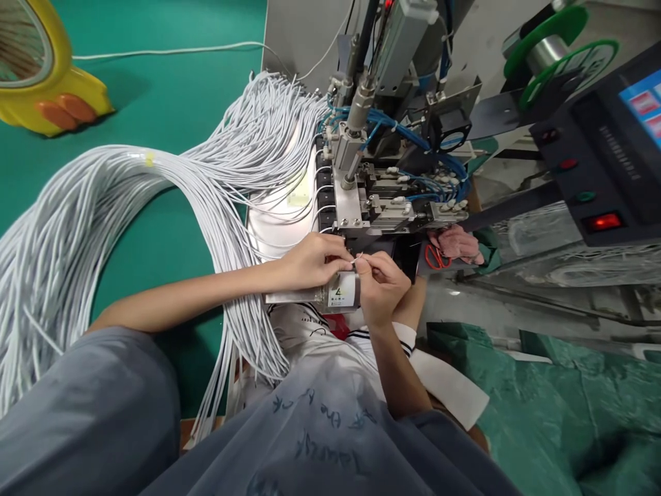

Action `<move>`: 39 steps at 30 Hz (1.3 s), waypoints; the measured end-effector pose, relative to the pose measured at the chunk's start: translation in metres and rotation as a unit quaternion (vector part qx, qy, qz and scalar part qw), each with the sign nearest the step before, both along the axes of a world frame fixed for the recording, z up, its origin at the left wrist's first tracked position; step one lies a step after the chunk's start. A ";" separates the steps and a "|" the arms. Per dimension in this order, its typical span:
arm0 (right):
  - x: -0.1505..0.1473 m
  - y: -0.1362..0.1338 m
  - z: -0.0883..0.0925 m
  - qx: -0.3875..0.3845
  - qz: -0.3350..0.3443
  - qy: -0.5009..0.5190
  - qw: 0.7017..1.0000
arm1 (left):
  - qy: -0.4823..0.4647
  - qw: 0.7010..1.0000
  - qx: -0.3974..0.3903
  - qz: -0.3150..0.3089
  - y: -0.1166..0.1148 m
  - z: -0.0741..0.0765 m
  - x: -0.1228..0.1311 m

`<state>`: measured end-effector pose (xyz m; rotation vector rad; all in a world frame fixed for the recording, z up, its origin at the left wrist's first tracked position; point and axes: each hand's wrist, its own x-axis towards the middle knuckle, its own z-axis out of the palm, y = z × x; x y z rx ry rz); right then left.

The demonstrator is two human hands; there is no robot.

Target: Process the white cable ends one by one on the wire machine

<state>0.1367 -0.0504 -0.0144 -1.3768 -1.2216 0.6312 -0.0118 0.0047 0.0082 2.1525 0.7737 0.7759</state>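
Both hands meet at the front of a bench machine (351,200). My left hand (315,262) pinches a thin white cable near its end, thumb against fingers. Close beside it, my right hand (381,279) is closed in a pinch on the cable's fine wire end (357,259). Just under the fingertips sits a clear cover with a white warning label (342,289). A thick bundle of white cables (170,165) lies left of the machine, and several of its cables run into the black slots (325,196) along the machine's left side.
A yellow duck-shaped fan (77,76) stands on the green mat (155,24). To the right are a control box (604,151) with a lit red switch, a green spool (547,55), red-handled scissors (436,257) and a pink cloth (457,244). Green sheeting (568,386) lies lower right.
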 end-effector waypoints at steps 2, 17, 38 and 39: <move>0.006 0.000 0.008 -0.006 0.022 -0.096 0.995 | 0.035 0.998 0.044 -0.006 0.002 -0.001 -0.002; 0.015 0.016 -0.032 -0.058 0.039 0.021 0.997 | 0.135 0.990 0.018 -0.034 0.014 -0.012 0.001; 0.032 0.038 -0.060 -0.228 0.118 0.118 0.959 | 0.346 0.913 0.203 -0.070 0.016 -0.027 0.001; 0.032 0.039 -0.059 -0.230 0.120 0.121 0.958 | 0.346 0.913 0.206 -0.073 0.016 -0.027 0.001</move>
